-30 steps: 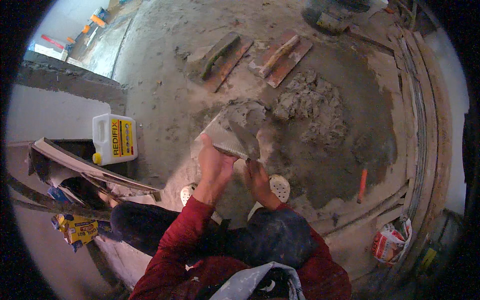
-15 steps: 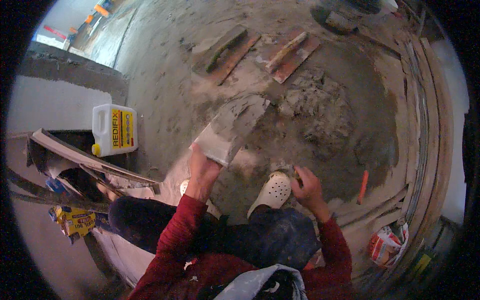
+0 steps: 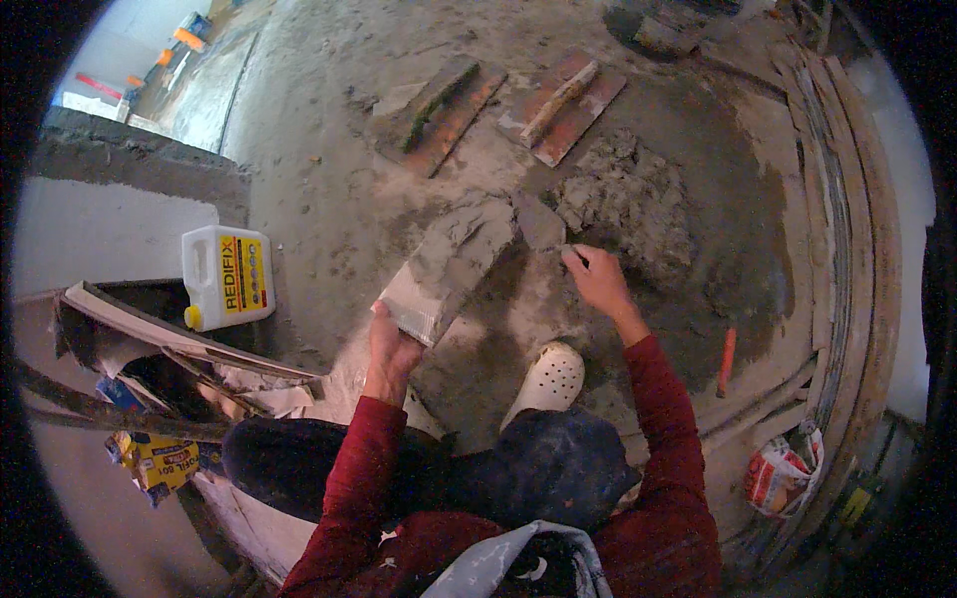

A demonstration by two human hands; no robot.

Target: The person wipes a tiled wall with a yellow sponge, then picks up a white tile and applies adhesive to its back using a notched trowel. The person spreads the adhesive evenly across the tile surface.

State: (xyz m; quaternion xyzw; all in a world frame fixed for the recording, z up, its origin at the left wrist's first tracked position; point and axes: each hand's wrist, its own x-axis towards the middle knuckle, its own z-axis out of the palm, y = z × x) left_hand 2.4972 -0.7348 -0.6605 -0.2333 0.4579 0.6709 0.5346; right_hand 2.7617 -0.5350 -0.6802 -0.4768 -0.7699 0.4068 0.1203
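My left hand [image 3: 396, 344] grips the near end of a pale block [image 3: 407, 295] with a ridged end face. Wet grey mortar [image 3: 464, 237] coats its far part. In my right hand [image 3: 601, 286] is a pointing trowel, its small grey blade [image 3: 541, 221] at the far right corner of the coated block. Whether the blade touches the block I cannot tell. To the right of the blade rises a heap of mortar [image 3: 638, 204]. The fingers of my right hand are closed round the trowel's handle, which they mostly hide.
Two plastering floats [image 3: 439, 120] [image 3: 563, 105] lie beyond the block. A white jug [image 3: 227, 277] stands left, near broken boards [image 3: 189, 329]. An orange stick [image 3: 727, 361] and a plastic bag [image 3: 785, 470] lie right, beside long planks [image 3: 862, 239]. My pale clogs [image 3: 551, 379] are close below.
My right hand has moved forward and up from beside the right clog, bringing the trowel blade to the far end of the block. My left hand and the block shifted slightly left.
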